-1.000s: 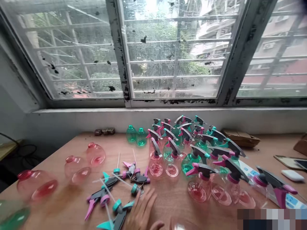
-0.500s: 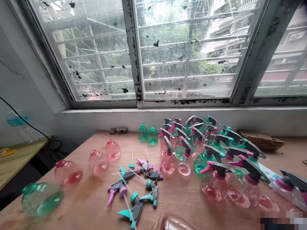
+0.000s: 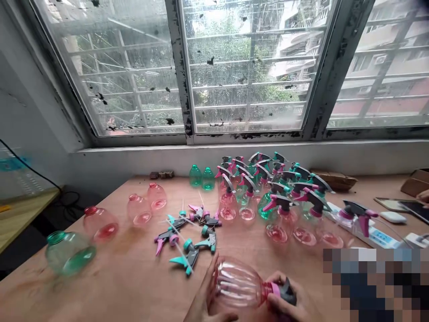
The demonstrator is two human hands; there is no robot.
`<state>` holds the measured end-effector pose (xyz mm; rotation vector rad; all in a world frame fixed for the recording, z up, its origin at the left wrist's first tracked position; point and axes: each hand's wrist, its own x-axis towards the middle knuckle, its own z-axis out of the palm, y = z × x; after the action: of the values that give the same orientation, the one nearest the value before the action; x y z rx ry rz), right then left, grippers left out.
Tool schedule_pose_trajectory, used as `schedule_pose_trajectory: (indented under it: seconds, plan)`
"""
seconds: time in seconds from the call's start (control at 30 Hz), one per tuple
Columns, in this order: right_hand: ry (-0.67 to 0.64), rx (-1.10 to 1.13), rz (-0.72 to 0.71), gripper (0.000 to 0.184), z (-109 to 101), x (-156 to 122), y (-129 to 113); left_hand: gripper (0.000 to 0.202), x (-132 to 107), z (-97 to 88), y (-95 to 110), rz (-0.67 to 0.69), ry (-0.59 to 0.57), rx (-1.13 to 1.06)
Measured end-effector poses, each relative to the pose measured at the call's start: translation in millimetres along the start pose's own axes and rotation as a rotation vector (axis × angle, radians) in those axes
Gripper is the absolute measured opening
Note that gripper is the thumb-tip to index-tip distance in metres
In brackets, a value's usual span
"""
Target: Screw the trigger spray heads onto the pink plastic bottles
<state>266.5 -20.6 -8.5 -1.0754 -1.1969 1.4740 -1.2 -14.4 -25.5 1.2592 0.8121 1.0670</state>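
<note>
A clear pink spray bottle (image 3: pixel 239 284) lies on its side above the front of the table, held between both hands. My left hand (image 3: pixel 204 293) is wrapped round its broad base end, fingers and thumb on either side. The fingers of my right hand (image 3: pixel 298 299) close on the dark grey trigger sprayer head (image 3: pixel 287 291), whose pink collar sits at the bottle's neck. How far the collar is screwed on I cannot tell. Beyond my left hand lie several loose trigger sprayer heads (image 3: pixel 191 257), teal and pink, with thin white tubes.
Several headless bottles stand at left, including a green one (image 3: pixel 70 252) and a pink one (image 3: pixel 100 223). Several spray bottles with heads (image 3: pixel 278 228) crowd the right middle. A power strip (image 3: pixel 378 235), phones (image 3: pixel 392 205) and another person's hand (image 3: pixel 424 196) are at right.
My view has tilted down and shifted right. Both hands and the pink bottle with its sprayer head now show; before, only part of the bottle and a few fingertips appeared at the bottom edge.
</note>
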Motion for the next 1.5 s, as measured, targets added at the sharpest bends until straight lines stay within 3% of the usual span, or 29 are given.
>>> schedule_pose_trajectory:
  seconds: [0.23,0.5,0.77,1.0,1.2,1.5]
  plan:
    - [-0.037,0.014,-0.06,0.042,3.2,-9.9,-8.4,0.121,1.7,9.0,12.8,0.007,-0.029,-0.058]
    - [-0.062,0.011,-0.109,0.04,4.0,-8.0,-7.5,0.107,-1.5,13.9,30.9,0.011,-0.041,-0.037]
    - [-0.05,0.001,-0.111,0.042,4.0,-5.3,-3.3,0.108,1.6,8.2,18.4,0.058,-0.022,-0.03]
    - [-0.104,-0.015,-0.124,0.037,0.4,-2.1,2.0,0.104,1.8,7.7,20.6,0.056,-0.02,0.024]
    - [-0.093,0.007,-0.109,0.042,1.6,-0.1,8.0,0.113,4.9,0.4,5.2,0.099,-0.042,0.08]
    - [-0.051,0.045,-0.137,0.043,3.9,-2.7,-2.9,0.109,13.2,4.6,4.4,0.172,-0.009,0.151]
